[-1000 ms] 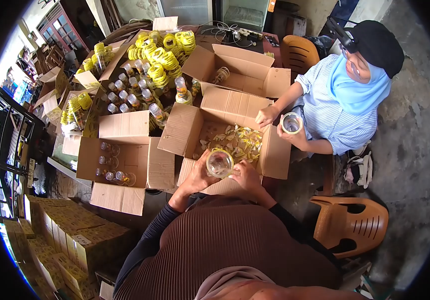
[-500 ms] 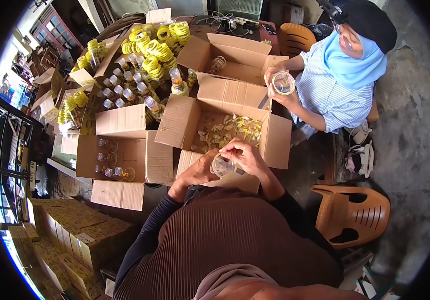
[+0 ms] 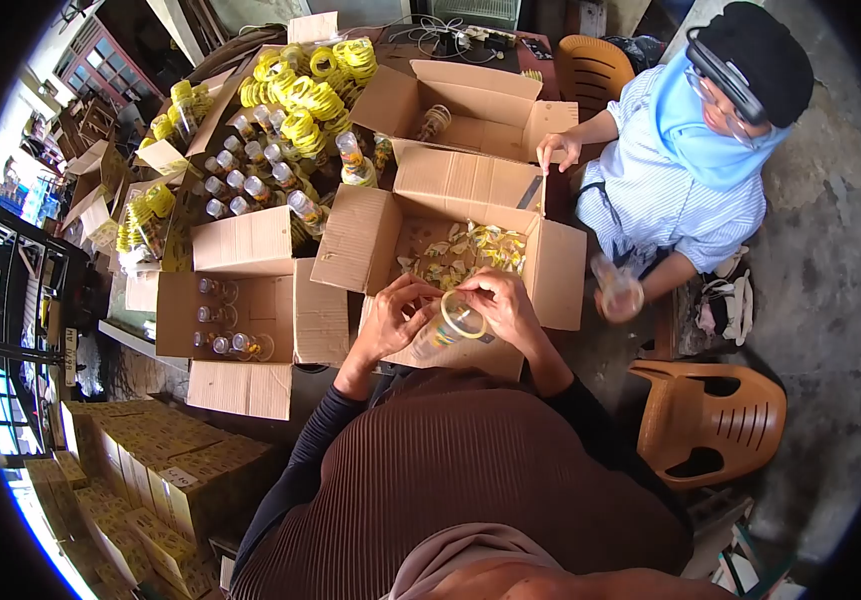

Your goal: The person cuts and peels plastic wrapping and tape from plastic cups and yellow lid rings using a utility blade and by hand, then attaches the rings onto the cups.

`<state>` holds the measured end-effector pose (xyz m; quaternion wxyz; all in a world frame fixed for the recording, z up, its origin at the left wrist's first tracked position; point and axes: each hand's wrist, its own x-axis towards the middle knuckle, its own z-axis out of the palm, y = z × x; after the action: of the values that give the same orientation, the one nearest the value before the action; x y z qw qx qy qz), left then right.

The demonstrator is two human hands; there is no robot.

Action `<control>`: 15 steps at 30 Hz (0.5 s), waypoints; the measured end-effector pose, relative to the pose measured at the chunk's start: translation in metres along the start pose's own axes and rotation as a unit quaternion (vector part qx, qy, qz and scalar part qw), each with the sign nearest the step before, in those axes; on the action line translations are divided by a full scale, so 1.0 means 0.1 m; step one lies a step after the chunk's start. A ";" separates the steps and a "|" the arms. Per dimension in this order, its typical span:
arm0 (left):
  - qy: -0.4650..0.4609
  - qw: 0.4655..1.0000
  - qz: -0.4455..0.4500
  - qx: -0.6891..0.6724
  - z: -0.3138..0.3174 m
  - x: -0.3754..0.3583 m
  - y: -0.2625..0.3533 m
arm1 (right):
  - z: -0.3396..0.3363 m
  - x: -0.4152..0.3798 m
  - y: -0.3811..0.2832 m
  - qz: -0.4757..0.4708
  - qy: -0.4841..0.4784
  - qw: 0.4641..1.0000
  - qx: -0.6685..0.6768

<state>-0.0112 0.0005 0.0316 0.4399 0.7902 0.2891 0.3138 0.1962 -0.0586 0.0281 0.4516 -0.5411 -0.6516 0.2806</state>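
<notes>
— Head view: what is held?
— Clear cup [image 3: 436,338], tilted, mouth turned up toward the camera, base pointed down-left. It is kept between both hands, in front of the torso, above the near flap of the scraps box [image 3: 558,275].
— State of the fingers?
— Right hand [image 3: 500,300]: thumb and fingertips brought almost together, closed on the rim. Left hand [image 3: 395,322]: fingers curled, thumb a little apart from them, set at the cup's side near the rim. Whether a firm grip is taken by the left cannot be told.
— Scraps logged?
— Yes. Yellow and white scraps [image 3: 480,250] are strewn over that box's floor, just beyond the hands.
— Left side?
— Left box [image 3: 320,310], open; several filled cups [image 3: 218,318] are seen along its far-left wall. Beyond it, more filled jars [image 3: 255,187] are clustered beside piled yellow rings [image 3: 300,130].
— Back?
— Open back box [image 3: 490,135], one jar [image 3: 434,122] lying inside.
— Anyone else?
— Co-worker [image 3: 685,215], on the right. One hand [image 3: 558,152] is held at the back box's near corner; by the other, a second cup [image 3: 620,293] is held low, blurred. Brown chair [image 3: 665,425] nearby.
</notes>
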 end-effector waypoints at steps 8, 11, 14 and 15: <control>0.013 0.999 0.023 0.042 0.12 0.07 0.05 | -0.01 -0.02 0.02 0.006 -0.014 1.000 0.017; 0.018 0.999 -0.033 -0.001 0.16 0.05 0.11 | 0.07 -0.05 0.18 -0.006 0.022 0.998 0.062; 0.046 0.998 -0.046 0.008 0.21 0.04 0.20 | 0.19 -0.07 0.35 0.032 0.060 0.993 0.093; 0.047 0.998 -0.046 0.008 0.22 0.03 0.16 | 0.19 -0.08 0.37 0.032 0.059 0.993 0.092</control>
<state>0.0102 -0.0163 0.0371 0.4337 0.7638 0.3479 0.3277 0.1963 -0.0539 -0.0142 0.5282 -0.5331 -0.5777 0.3212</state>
